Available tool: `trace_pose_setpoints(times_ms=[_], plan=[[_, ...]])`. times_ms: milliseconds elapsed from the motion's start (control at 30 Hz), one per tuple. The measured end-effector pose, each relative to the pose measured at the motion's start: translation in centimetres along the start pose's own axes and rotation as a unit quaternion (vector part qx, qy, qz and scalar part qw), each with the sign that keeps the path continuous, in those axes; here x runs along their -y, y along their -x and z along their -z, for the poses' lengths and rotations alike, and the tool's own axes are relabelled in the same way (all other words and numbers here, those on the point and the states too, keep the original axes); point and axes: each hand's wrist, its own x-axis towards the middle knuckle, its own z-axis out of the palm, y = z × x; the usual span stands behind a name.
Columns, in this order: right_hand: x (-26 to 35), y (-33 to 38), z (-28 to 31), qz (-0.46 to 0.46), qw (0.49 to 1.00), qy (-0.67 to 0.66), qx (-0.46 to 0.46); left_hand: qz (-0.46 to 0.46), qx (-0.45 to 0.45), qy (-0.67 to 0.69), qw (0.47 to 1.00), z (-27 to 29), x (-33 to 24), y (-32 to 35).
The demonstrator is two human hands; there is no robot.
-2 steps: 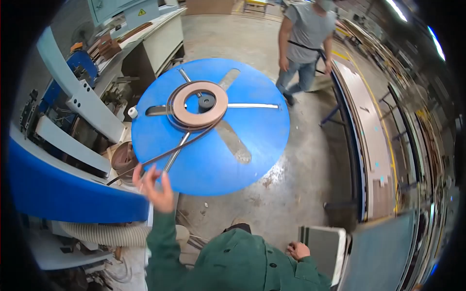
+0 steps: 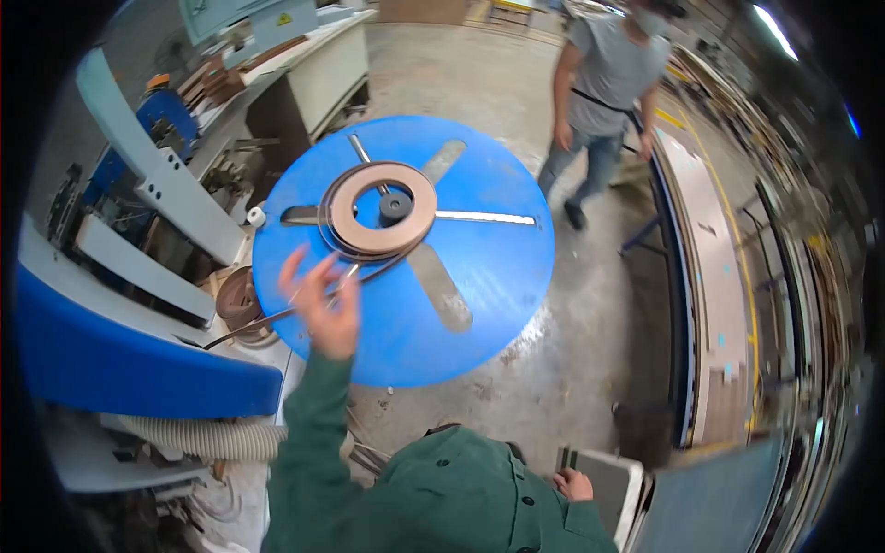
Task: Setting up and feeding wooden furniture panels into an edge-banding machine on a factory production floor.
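Note:
A round blue turntable [image 2: 479, 276] carries a brown coil of edge banding [image 2: 378, 210] around a dark hub. A loose strip of the banding [image 2: 277, 315] runs from the coil down left into the machine. My left hand [image 2: 323, 304] is raised over the disc's near left edge, fingers spread, touching or just above the strip; I cannot tell whether it grips it. My right hand [image 2: 573, 484] rests low at the right on the top of a grey box [image 2: 613, 484], fingers curled on its edge. My green sleeve and jacket fill the lower middle.
A blue and white machine [image 2: 120, 304] stands at the left with a ribbed hose [image 2: 198, 435] below it. A person in a grey shirt [image 2: 604, 101] stands beyond the disc. A long bench [image 2: 714, 276] runs along the right. Concrete floor lies between.
My left hand has lifted and shifted right, from the disc's lower left rim to over the banding strip. The person at the back has hardly moved.

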Motion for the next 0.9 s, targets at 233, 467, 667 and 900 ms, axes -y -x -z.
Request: trace_pose_setpoints(times_ms=[233, 467, 667, 900], plan=[[-11.0, -28.1, 16.7, 0.139, 0.987, 0.035, -0.074, -0.166, 0.262, -0.129, 0.942, -40.4, -4.0, -24.1], [4.2, -57.4, 41.2, 0.389, 0.893, 0.225, 0.013, 0.039, 0.359, -0.385, 0.849, -51.9, 5.0, -36.6], [24.3, -77.4, 50.0, 0.548, 0.791, 0.272, 0.000, 0.121, 0.279, -0.410, 0.860, -59.5, 11.9, -45.5], [41.1, -92.3, 55.8, 0.506, 0.859, 0.067, 0.022, 0.157, 0.212, -0.427, 0.865, -71.6, 24.1, -63.5]])
